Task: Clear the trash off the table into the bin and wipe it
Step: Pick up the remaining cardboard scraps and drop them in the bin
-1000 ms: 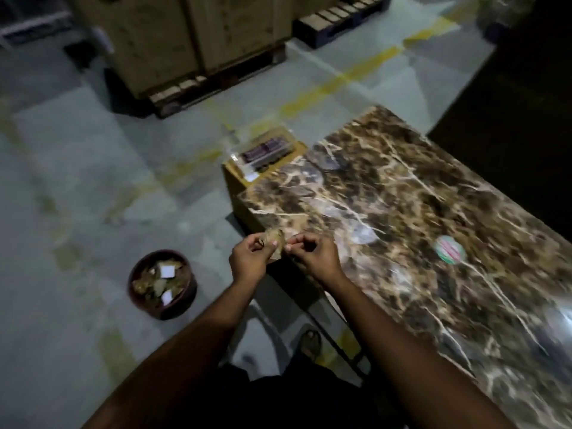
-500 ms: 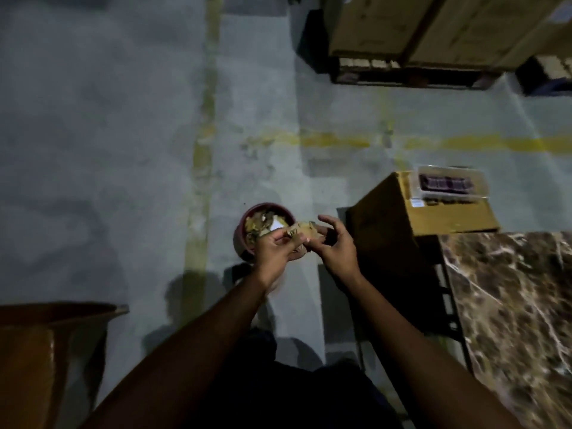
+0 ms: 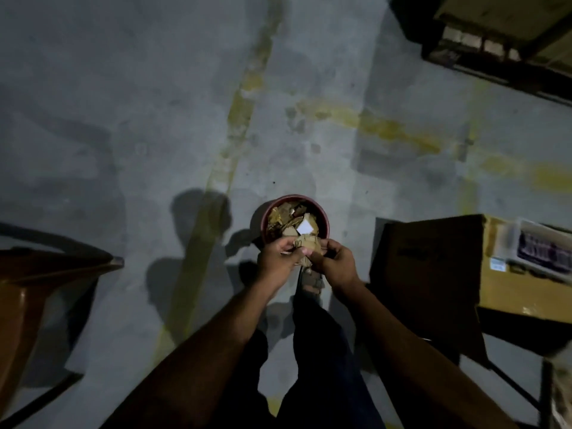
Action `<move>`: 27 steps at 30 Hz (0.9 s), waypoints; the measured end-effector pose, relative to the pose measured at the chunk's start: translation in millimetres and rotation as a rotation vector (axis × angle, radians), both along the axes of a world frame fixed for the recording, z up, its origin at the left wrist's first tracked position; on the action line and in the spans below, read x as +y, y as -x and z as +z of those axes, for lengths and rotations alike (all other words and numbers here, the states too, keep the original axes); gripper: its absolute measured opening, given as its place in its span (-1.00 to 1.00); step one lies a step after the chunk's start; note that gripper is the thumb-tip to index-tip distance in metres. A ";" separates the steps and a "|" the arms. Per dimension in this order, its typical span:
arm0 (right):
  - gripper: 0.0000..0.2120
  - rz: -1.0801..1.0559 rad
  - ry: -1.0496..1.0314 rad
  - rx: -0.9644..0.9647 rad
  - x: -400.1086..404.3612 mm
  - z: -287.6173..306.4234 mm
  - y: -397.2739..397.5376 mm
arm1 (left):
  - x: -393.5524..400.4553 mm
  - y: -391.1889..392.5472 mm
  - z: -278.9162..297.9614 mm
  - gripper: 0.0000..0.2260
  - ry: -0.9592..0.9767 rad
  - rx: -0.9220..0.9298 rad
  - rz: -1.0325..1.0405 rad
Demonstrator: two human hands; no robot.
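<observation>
A round dark-red bin [image 3: 323, 223] stands on the concrete floor, filled with brown cardboard scraps and one white paper piece. Just in front of its near rim, my left hand [image 3: 277, 262] and my right hand [image 3: 333, 264] together pinch a small piece of brown cardboard trash [image 3: 307, 243]. The scrap is held above the bin's near edge. A sliver of the marble table [image 3: 561, 394] shows at the lower right corner; the rest of it is out of view.
A cardboard box [image 3: 507, 274] with a clear packet on top stands at the right beside the table. A brown plastic chair [image 3: 34, 286] is at the left. A wooden pallet with crates [image 3: 495, 51] sits at the far right. My leg and sandalled foot [image 3: 311, 283] are below the hands.
The view has swung from the table down to the floor. Both hands carried the cardboard scrap from the table's edge over to the bin's near rim.
</observation>
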State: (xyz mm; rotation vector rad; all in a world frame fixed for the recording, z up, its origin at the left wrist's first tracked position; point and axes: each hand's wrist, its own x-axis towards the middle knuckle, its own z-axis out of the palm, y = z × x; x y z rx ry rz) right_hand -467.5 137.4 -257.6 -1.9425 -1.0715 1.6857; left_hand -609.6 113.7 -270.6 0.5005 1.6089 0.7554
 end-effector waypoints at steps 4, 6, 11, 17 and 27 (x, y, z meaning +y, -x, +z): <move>-0.85 -0.003 0.104 -0.023 30.3 -88.8 -2.9 | 20.2 -6.9 -82.0 -0.79 0.036 0.050 0.058; -0.86 0.040 0.110 -0.066 44.5 -126.5 -2.3 | 26.7 -10.6 -118.3 -0.78 0.075 0.043 0.099; -0.42 0.201 0.188 -0.211 77.4 -174.9 -9.4 | 39.2 -6.6 -164.6 -0.56 0.130 0.121 0.194; -0.59 0.365 0.218 -0.290 74.8 -171.4 -35.5 | 34.7 1.9 -159.8 -0.40 0.239 0.181 0.056; -0.70 0.428 -0.022 -0.300 53.7 -111.1 -24.4 | 24.3 -7.5 -92.9 -0.68 0.121 0.317 -0.104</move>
